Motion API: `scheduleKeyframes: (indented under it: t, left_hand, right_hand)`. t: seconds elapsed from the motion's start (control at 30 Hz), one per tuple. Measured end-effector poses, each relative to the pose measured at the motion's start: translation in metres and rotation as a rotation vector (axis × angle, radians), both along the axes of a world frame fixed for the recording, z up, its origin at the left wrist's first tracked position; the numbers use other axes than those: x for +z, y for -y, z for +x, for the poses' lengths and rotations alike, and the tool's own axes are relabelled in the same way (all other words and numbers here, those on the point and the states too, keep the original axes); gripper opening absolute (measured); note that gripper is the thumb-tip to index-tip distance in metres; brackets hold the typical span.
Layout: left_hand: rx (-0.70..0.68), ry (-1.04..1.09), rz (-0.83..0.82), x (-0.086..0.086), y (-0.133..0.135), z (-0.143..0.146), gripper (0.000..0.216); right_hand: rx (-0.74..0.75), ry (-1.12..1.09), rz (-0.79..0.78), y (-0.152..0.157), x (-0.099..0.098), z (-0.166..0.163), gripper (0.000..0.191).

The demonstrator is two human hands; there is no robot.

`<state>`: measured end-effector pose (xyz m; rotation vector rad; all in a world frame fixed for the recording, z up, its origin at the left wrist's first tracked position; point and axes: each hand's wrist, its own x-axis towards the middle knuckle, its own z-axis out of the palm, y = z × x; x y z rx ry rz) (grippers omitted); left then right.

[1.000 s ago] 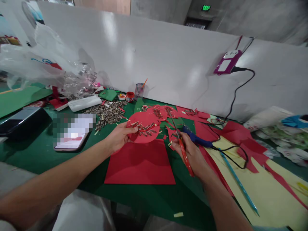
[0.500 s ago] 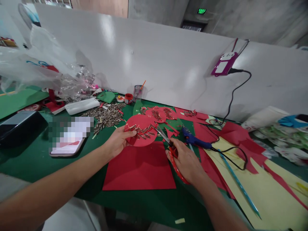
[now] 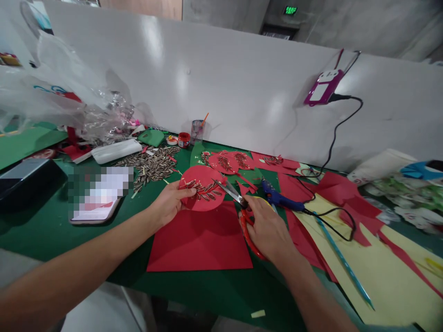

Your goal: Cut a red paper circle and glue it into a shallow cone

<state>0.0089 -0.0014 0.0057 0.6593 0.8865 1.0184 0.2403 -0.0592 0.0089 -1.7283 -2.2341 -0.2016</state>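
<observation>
Around us: one phone, left; one glue gun, right of centre
Left hand: we pinch one disc
Right hand: curled round scissors

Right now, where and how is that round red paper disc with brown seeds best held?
Probably pinch the thin red paper disc by its left rim, coming from the left: brown seeds spread across its middle, and red-handled metal scissors point in from the right.

The glowing green sign at the top reads "EXIT".
</observation>
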Motion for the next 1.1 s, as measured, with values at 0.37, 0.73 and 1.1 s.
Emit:
scheduleKeyframes:
  t: [0.37, 0.73, 1.1]
  left_hand:
    - [-0.004, 0.002, 0.048, -0.008, -0.0003, -0.0024, 0.018]
    - [0.02, 0.007, 0.007, -0.0056, 0.0003, -0.0014, 0.018]
    - [0.022, -0.007, 0.007, -0.009, -0.0002, -0.0015, 0.02]
  right_hand:
    - [-0.063, 0.121, -0.004, 0.0007, 0.005, -0.0006, 0.038]
    - [-0.128, 0.166, -0.005, 0.0018, 0.0088, -0.0054, 0.039]
    - [-0.124, 0.156, 0.03, 0.002, 0.0069, -0.0048, 0.039]
